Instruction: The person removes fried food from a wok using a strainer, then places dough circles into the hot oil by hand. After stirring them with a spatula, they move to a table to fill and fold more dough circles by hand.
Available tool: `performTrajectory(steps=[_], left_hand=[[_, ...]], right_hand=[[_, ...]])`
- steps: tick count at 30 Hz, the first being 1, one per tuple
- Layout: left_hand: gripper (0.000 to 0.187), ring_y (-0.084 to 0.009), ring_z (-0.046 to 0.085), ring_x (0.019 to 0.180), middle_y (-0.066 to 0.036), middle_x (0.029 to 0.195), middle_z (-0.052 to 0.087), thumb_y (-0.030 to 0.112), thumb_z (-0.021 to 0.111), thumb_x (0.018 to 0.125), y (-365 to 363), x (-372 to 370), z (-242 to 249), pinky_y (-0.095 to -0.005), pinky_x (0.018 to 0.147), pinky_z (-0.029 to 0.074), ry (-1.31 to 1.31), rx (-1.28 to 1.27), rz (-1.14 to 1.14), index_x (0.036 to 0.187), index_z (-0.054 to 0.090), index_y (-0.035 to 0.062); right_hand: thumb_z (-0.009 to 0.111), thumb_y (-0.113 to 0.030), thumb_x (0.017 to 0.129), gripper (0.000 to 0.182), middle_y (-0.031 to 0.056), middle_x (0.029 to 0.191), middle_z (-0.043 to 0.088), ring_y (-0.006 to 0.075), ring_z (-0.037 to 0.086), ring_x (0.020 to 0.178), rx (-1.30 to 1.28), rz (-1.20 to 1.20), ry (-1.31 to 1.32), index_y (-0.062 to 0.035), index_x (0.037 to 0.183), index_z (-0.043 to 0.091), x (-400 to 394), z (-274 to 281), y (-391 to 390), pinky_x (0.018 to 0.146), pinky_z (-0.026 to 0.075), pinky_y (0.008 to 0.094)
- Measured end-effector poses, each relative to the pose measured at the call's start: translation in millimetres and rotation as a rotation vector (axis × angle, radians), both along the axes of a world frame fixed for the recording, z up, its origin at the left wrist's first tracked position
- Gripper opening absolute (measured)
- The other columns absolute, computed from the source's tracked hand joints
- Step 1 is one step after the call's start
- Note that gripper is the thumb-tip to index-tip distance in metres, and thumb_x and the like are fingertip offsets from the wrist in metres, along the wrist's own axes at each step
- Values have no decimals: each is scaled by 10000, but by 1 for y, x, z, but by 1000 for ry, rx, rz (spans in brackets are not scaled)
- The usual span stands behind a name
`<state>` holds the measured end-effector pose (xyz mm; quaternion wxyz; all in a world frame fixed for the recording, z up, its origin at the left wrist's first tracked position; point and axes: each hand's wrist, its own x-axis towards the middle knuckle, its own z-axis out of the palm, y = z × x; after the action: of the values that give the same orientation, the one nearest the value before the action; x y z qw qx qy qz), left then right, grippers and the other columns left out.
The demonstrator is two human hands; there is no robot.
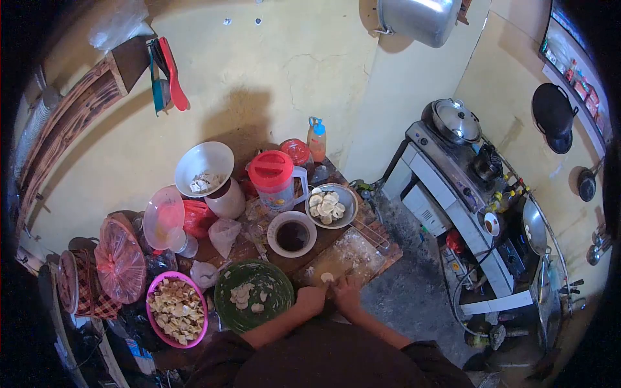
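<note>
My left hand (311,300) is closed at the near edge of a floured wooden board (352,254); whatever its fingers hold, if anything, is hidden. Beside it my right hand (346,297) lies with fingers stretched on the board. Just beyond both hands sits a small round white dough piece (326,277). To the left, a green basin (281,284) contains several pale dough pieces. Behind the board stand a white bowl of dark liquid (291,237) and a metal strainer (350,205) filled with pale round pieces.
A pink basket (206,317) of cut pale chunks stands left of the green basin. Farther back are a red-lidded pitcher (272,171), a white bowl (204,155) and an orange bottle (317,145). Across the floor on the right is a stove (446,158) with pots.
</note>
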<state>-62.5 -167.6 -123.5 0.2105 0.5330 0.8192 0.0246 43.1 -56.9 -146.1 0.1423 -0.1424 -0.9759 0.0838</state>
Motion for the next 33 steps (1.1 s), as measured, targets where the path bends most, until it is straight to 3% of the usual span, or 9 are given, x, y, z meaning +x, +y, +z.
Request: performTrajectory(steps=[5,12,15,17,23,27,30,32,33], left_hand=[[396,-266,631,655,-105,746,637,129,466,776,2,4,11,-405,525,480,30,42,37,1168,504,83],[408,-272,629,646,-113,721,632,148,486,770,5,-2,-10,-407,516,476,19,47,0,1163,500,41],[362,-282,628,640,-117,716,632,170,500,763,7,-2,3,-413,526,480,32,83,31,1095,535,30],[257,-285,629,638,-119,720,633,173,504,760,7,0,16,-418,527,482,19,102,84,969,580,44],[379,-279,631,646,-126,718,632,153,497,759,8,-1,-9,-422,523,481,10,6,38,1118,509,32],[321,-282,631,662,-138,734,632,146,501,754,10,-2,4,-424,555,482,5,6,122,1052,543,36],[292,-280,631,667,-134,743,634,141,497,755,1,1,5,-422,555,481,-6,15,111,1022,554,38],[448,-273,628,651,-115,732,635,137,479,766,2,0,5,-417,532,474,22,8,41,1199,444,25],[448,-273,628,651,-115,732,635,137,479,766,3,0,6,-417,532,474,26,12,41,1199,444,25]], right_hand=[[523,-167,718,245,90,873,500,280,461,868,4,4,16,-97,943,592,-4,17,-4,696,394,425],[512,-178,730,216,95,880,515,278,464,883,85,-50,20,-89,905,602,-10,7,-1,709,405,429],[512,-180,725,233,102,921,520,278,466,896,49,29,4,-69,908,606,-13,-3,5,726,402,433],[514,-177,719,251,110,959,518,284,464,918,52,-25,0,-51,917,603,-13,1,5,745,398,434],[518,-158,694,338,119,978,501,306,445,956,164,-1,-34,-80,1017,579,-10,-10,3,820,366,446],[515,-158,700,377,121,980,496,303,443,967,113,-79,-84,-86,1068,553,-11,-15,6,828,357,452],[518,-164,696,331,114,984,494,299,442,972,113,-22,-99,-80,1009,585,-4,-11,-1,823,356,446],[517,-157,695,331,108,984,494,292,444,960,102,-110,-53,-82,1010,589,-6,-7,1,816,359,438],[517,-157,695,331,108,984,494,292,444,960,106,-110,-50,-82,1010,589,-6,-11,3,816,359,438]])
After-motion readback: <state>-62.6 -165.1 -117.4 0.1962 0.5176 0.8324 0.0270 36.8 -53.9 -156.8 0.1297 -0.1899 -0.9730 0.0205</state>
